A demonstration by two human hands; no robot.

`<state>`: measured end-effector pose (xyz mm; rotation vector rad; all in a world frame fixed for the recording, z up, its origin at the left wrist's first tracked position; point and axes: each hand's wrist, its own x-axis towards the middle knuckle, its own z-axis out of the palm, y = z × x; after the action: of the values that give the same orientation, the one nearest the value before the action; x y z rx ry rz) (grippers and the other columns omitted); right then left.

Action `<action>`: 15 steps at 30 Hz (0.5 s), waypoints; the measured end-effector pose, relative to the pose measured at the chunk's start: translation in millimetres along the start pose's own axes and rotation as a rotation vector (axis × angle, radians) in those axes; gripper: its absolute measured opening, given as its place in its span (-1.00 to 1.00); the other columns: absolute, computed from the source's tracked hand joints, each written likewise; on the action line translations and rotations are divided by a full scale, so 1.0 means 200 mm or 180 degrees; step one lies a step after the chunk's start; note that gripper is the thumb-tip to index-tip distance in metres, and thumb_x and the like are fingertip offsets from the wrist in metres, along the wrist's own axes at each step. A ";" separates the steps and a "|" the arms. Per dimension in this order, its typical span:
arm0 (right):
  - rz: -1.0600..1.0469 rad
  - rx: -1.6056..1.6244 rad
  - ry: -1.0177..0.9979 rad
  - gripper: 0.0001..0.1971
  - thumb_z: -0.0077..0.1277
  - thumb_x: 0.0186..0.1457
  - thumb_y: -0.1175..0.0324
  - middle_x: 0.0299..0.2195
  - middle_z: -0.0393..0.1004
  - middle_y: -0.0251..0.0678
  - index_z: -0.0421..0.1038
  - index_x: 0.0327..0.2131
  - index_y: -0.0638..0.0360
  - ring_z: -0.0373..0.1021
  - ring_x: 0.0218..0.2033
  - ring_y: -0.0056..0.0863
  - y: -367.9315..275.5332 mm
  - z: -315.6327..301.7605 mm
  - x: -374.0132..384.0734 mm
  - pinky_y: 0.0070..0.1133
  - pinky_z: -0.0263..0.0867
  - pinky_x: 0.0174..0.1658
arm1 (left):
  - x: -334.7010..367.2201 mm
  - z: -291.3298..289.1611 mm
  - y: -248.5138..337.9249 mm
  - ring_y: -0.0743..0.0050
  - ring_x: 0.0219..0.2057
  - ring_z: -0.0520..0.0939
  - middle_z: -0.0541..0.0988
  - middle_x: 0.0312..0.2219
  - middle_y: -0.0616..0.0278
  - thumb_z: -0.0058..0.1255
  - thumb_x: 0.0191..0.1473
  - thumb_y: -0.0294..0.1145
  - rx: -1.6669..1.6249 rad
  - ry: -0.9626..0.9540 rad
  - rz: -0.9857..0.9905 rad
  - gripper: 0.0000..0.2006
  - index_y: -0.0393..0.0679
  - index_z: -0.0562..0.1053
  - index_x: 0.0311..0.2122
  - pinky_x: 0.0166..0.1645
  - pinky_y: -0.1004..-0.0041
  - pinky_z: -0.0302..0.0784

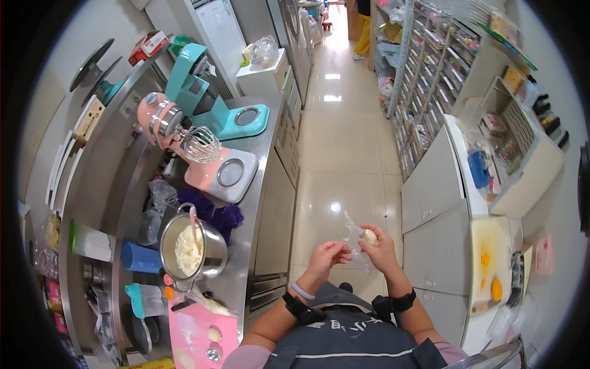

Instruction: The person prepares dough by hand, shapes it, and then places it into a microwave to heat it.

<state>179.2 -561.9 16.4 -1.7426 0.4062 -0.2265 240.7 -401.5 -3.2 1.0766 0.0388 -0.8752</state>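
Note:
My right hand [382, 251] is closed round a small pale ball [369, 237], which looks like dough, and a crumpled sheet of clear plastic film [353, 232]. Facing it, my left hand [330, 255] has its fingertips pinched together at the film's edge. Both hands are in front of my apron, above the aisle floor. On the steel counter to the left, a pink mat [195, 335] carries another pale ball [214, 333] and a small metal cup [213, 355]. Behind the mat stands a steel pot [213, 252] of whipped cream [187, 249] with a pink-handled spatula in it.
A pink stand mixer [209, 175] with a whisk and a teal one [236, 120] stand farther along the counter [261, 172]. On the right, a cutting board [485, 240] with orange-yellow pieces lies on white cabinets [436, 227]. A person in yellow trousers [364, 37] stands at the aisle's far end.

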 end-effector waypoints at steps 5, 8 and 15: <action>-0.0245 -0.0563 -0.0122 -0.62 0.08 -0.19 0.38 -0.45 0.42 -0.19 0.28 -0.21 0.17 0.38 -0.42 -0.46 -0.03 0.03 0.65 -0.56 0.29 -0.31 | 0.53 -0.17 0.20 0.54 -0.40 0.49 0.49 -0.39 0.21 -0.13 0.00 -0.51 0.0966 0.1003 0.1632 -0.81 -0.24 0.37 -0.23 -0.31 0.57 0.38; -0.0284 -0.0527 -0.0405 -0.59 0.10 -0.20 0.38 -0.41 0.41 -0.18 0.24 -0.20 0.19 0.37 -0.39 -0.46 -0.06 0.03 1.08 -0.57 0.28 -0.31 | 0.74 0.02 0.66 0.34 -0.10 0.38 0.37 -0.14 0.09 -0.09 -0.05 -0.51 0.3147 0.0973 0.2918 -0.63 -0.26 0.27 -0.06 -0.02 0.41 0.26; -0.0229 0.0982 -0.1389 -0.37 0.06 -0.16 0.51 -0.25 0.36 -0.30 0.06 0.04 0.31 0.34 -0.30 -0.56 -0.27 0.02 1.99 -0.63 0.28 -0.25 | 1.69 0.05 1.06 0.22 0.03 0.18 0.16 -0.04 -0.01 0.01 -0.10 -0.35 0.1600 -0.0171 0.2221 -0.43 -0.23 0.12 0.04 0.07 0.35 0.14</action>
<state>554.9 -704.6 39.3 -1.4512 -0.0115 0.0426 600.6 -574.8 16.8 1.4035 -0.5976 -0.2740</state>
